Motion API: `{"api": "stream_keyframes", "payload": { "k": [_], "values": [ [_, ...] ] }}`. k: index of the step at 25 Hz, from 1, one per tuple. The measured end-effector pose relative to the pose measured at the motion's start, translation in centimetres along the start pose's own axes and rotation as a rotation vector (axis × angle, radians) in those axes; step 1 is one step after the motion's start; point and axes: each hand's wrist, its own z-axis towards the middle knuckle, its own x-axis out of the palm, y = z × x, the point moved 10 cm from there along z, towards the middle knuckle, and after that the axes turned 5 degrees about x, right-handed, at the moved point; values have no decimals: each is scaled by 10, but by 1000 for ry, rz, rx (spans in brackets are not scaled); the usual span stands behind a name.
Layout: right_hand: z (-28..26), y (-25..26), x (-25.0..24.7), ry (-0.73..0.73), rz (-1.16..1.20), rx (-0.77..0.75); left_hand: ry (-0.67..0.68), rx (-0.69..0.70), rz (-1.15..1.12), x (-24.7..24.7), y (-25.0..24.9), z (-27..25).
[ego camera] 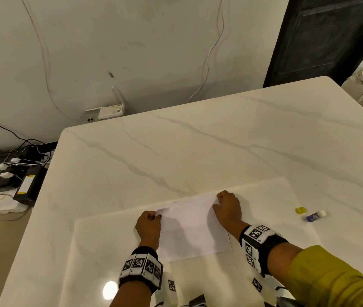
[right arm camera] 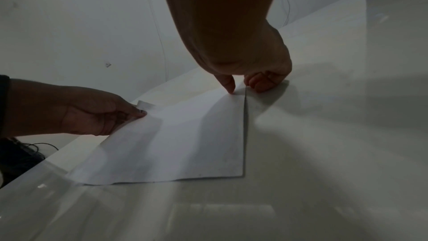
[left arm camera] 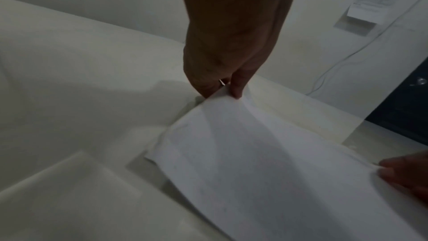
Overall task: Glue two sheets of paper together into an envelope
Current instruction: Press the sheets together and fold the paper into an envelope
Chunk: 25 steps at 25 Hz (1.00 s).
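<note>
No legible text (printed sheets blurred).

Head view bright with lamp glare on the glossy table (ego camera: 110,290); wrist views dim, grainy, soft-edged with long shadows

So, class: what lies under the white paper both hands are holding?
The paper lies on the table. A second sheet beneath cannot be made out; the top one covers it.

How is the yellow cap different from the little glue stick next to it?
The yellow cap is short and squat, while the glue stick is longer and lies on its side. The cap is all yellow; the glue stick has a blue body with a white end. The cap is off, so the glue stick is uncapped. Both sit untouched on the table, to the right of the hands.
</note>
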Motion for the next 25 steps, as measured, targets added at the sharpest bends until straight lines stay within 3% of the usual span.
{"api": "stream_keyframes", "payload": {
  "k": [5,12,18,25],
  "values": [
    [7,2,-6,-7,99,-15,-73,-4,-3,-5,-2,1],
    [5,7,1,51,-97,-13,-6,108,152,1,-7,11],
    [1,3,0,31,-47,8,40,124,148,1,-4,16],
    [18,17,-4,91,-34,-58,228,51,-106,3,10,18]
  ]
}}
